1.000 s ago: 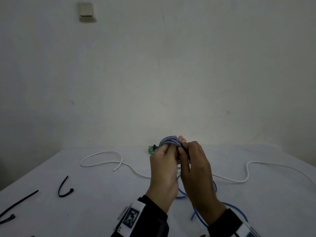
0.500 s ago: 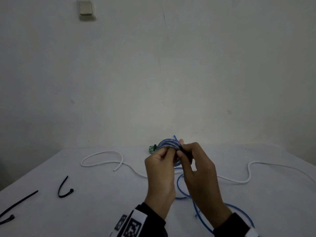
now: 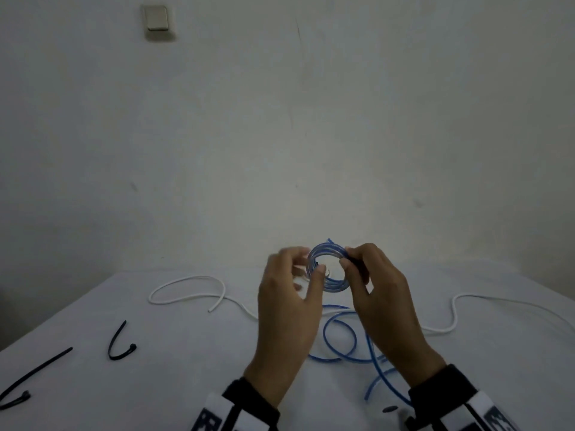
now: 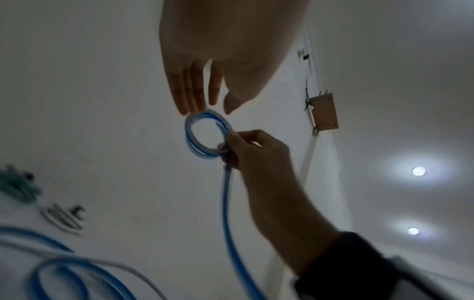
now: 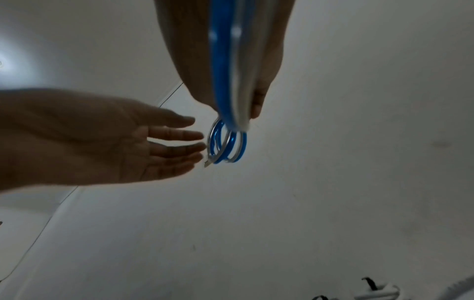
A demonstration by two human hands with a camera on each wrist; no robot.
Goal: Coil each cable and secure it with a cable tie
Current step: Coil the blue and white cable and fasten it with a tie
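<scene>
A small coil of blue cable [image 3: 327, 276] hangs in the air over the white table [image 3: 186, 384]. My right hand [image 3: 347, 259] pinches the coil's right side between thumb and fingers. In the left wrist view that pinch [image 4: 228, 140] sits where the blue cable tail [image 4: 227, 203] leaves the coil [image 4: 191, 138]. My left hand [image 3: 298, 269] is just left of the coil, fingers straight and spread, holding nothing. The right wrist view shows the open left palm [image 5: 153, 146] beside the coil [image 5: 241, 150]. The loose blue cable tail [image 3: 340, 337] loops on the table below.
A long white cable [image 3: 186, 287] snakes across the table behind my hands. Black cable ties [image 3: 119, 343] lie at the left, with more [image 3: 34, 368] near the left edge. A green coiled cable [image 4: 18, 186] and a white coiled one [image 4: 61, 217] lie near the back wall.
My left hand has let go of the blue coil and opened. The right hand keeps its pinch, and the coil now faces me as an open ring.
</scene>
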